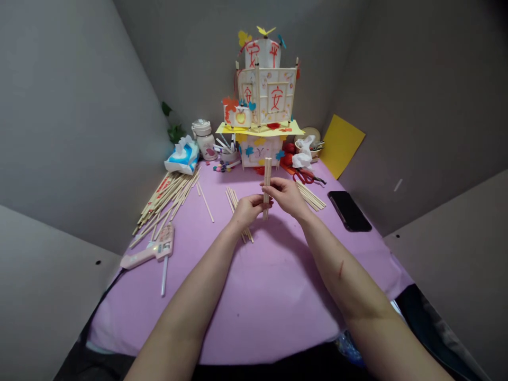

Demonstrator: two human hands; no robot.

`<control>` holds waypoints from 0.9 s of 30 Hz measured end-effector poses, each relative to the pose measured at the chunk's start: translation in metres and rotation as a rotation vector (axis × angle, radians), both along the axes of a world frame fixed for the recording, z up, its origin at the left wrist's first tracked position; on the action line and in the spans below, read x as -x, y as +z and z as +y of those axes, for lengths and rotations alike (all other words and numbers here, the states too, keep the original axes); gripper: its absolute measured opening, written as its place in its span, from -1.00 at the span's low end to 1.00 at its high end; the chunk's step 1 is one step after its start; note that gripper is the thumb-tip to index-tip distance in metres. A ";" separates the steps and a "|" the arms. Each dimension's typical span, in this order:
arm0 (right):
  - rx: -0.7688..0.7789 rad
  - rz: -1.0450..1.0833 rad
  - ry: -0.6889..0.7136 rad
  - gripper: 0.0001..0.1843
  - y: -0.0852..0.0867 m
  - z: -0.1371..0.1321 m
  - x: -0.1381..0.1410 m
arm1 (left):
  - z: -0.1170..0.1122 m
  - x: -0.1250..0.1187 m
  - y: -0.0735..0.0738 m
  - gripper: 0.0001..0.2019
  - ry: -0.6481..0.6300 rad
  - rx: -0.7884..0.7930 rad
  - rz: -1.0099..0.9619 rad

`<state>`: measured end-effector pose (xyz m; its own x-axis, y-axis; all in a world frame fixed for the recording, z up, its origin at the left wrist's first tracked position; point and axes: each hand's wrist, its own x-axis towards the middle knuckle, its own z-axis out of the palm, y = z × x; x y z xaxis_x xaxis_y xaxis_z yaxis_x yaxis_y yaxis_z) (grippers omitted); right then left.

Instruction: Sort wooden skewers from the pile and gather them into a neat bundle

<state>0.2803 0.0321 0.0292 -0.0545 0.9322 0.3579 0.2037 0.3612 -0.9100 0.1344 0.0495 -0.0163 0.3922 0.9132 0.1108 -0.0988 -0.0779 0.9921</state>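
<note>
From the head camera, both hands met above the middle of the purple table [262, 296], holding a small bundle of wooden sticks [267, 177] upright. The left hand [246, 208] was closed around the bundle's lower part, and the right hand [286, 194] pinched it from the other side. More loose sticks [169, 198] lay to the left, a glue gun [148, 254] nearer.

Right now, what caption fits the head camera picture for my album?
Both hands, left hand and right hand, hold wooden sticks upright before a paper lantern house.
</note>
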 end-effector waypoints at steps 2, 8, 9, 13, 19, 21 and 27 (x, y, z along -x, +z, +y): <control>0.029 0.019 0.001 -0.72 0.000 0.001 0.000 | 0.000 0.001 -0.001 -0.84 0.007 -0.044 0.025; 0.045 0.000 0.007 -0.73 0.002 -0.001 -0.004 | 0.003 0.001 -0.008 -0.82 -0.027 -0.081 0.014; 0.046 -0.008 0.007 -0.73 0.002 -0.001 -0.004 | 0.003 0.001 -0.010 -0.82 -0.035 -0.067 -0.004; 0.061 -0.021 0.019 -0.74 0.006 -0.002 -0.003 | 0.003 0.000 -0.010 -0.82 -0.062 -0.061 -0.024; 0.027 -0.058 0.026 -0.73 0.013 -0.005 0.002 | 0.004 0.000 -0.011 -0.84 -0.019 -0.109 -0.037; 0.024 -0.067 0.026 -0.73 0.011 -0.003 0.003 | 0.005 0.000 -0.014 -0.83 -0.024 -0.101 -0.062; 0.051 -0.042 0.012 -0.74 0.000 0.002 0.004 | 0.007 0.000 -0.019 -0.82 -0.053 -0.084 -0.067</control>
